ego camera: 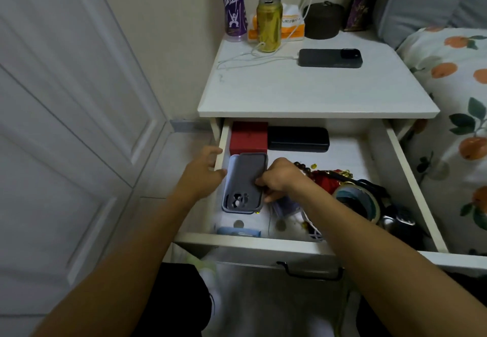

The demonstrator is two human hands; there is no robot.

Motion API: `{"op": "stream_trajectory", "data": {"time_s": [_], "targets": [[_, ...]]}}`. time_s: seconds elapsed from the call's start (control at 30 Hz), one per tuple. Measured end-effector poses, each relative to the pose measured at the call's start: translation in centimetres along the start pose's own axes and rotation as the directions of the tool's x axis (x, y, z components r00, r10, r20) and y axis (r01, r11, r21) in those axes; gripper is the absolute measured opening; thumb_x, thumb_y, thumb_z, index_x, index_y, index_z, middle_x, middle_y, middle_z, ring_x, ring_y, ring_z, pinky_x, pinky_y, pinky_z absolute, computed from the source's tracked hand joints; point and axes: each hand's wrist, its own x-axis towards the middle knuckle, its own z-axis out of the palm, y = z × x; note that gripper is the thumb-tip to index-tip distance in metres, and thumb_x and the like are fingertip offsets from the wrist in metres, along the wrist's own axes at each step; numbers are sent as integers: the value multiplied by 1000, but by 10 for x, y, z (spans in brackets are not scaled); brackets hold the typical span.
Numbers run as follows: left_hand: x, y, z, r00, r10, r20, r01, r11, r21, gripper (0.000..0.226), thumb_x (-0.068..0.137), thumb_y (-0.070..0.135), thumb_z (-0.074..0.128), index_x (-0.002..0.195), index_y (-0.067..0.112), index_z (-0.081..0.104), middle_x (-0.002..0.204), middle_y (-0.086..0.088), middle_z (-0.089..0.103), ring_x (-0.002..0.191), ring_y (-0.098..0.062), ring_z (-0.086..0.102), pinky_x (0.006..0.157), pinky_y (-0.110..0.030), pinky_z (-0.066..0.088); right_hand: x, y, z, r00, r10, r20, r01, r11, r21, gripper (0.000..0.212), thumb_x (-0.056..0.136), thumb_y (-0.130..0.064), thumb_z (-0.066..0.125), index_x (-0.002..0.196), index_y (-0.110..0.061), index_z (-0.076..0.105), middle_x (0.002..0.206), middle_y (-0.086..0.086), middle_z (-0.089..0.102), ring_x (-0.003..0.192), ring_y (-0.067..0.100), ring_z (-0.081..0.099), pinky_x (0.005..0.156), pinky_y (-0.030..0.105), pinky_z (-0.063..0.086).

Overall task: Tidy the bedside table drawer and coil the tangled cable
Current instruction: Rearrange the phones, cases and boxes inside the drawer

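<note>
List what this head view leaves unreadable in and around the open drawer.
- Back of the drawer: hidden under the tabletop.
- Right hand fingertips: curled behind the phone cases.
- Cluttered pile at right: overlapping, partly covered by the forearm.
- Tissue pack print: too small.

Dim indoor light. White panelled door (pixel 66 115) on the left, cream wall (pixel 168 33) behind, bed (pixel 453 115) (orange-fruit print cover) at right, pale floor (pixel 171 157) below.
</note>
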Motion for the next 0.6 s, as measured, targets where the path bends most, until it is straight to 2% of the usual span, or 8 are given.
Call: {"op": "stream_trajectory", "data": {"time_s": [0.1, 0.17, 0.23, 0.3, 0.4, 0.5, 0.6], "targets": [[0, -6, -2, 1000, 11, 8, -11, 999, -43, 51, 92, 17, 65, 138, 20, 44, 142, -6, 49, 122, -23, 51, 92, -27, 41, 11, -4, 12, 1000, 0, -24, -1, 1000, -22, 23, 82, -16, 75, 94, 2, 65, 80, 19, 70, 63, 32, 71, 62, 42, 61], [1, -9, -2, 999, 20, 27, -19, 999, -32, 54, 92, 17, 64, 141, 22, 41, 144, -7, 47, 125, -23, 49, 91, -25, 38, 13, -4, 17, 995, -64, -72, 52, 984, -168, 33, 81, -25, 77, 100, -2, 65, 92, 15, 70, 81, 30, 71, 75, 42, 60], [2, -9, -3, 999, 27, 38, -26, 999, -22, 56, 93, 17, 64, 143, 23, 39, 145, -8, 47, 128, -23, 48, 91, -23, 37, 13, -6, 18, 983, -146, -109, 104, 942, -320, 36, 81, -32, 76, 99, -3, 63, 95, 12, 67, 87, 28, 67, 80, 39, 58], [4, -11, -4, 999, 29, 42, -28, 999, -27, 57, 92, 18, 64, 143, 23, 39, 145, -8, 46, 129, -22, 47, 91, -22, 36, 14, -7, 18, 972, -198, -126, 142, 923, -359, 27, 84, -31, 73, 86, -8, 58, 85, 8, 61, 76, 23, 63, 68, 30, 55], [5, -11, -4, 998, 35, 59, -33, 999, -28, 58, 92, 19, 65, 143, 24, 38, 144, -9, 47, 128, -23, 48, 91, -23, 37, 19, -4, 19, 962, -204, -183, 139, 938, -317, 27, 85, -29, 72, 73, -9, 59, 75, 8, 61, 56, 15, 58, 49, 19, 46], [6, -11, -4, 997, 38, 73, -36, 999, -28, 58, 92, 19, 64, 143, 25, 38, 142, -10, 49, 126, -24, 49, 91, -25, 38, 21, 2, 21, 957, -203, -208, 139, 948, -286, 31, 84, -29, 73, 78, 0, 68, 71, 12, 67, 53, 17, 63, 58, 27, 57], [7, -13, -5, 996, 28, 89, -25, 999, -43, 59, 92, 20, 65, 144, 26, 38, 141, -10, 49, 126, -24, 49, 91, -25, 38, 19, 4, 21, 953, -216, -212, 147, 943, -298, 31, 85, -28, 73, 76, 1, 70, 60, 9, 66, 47, 14, 62, 55, 25, 57]]}}
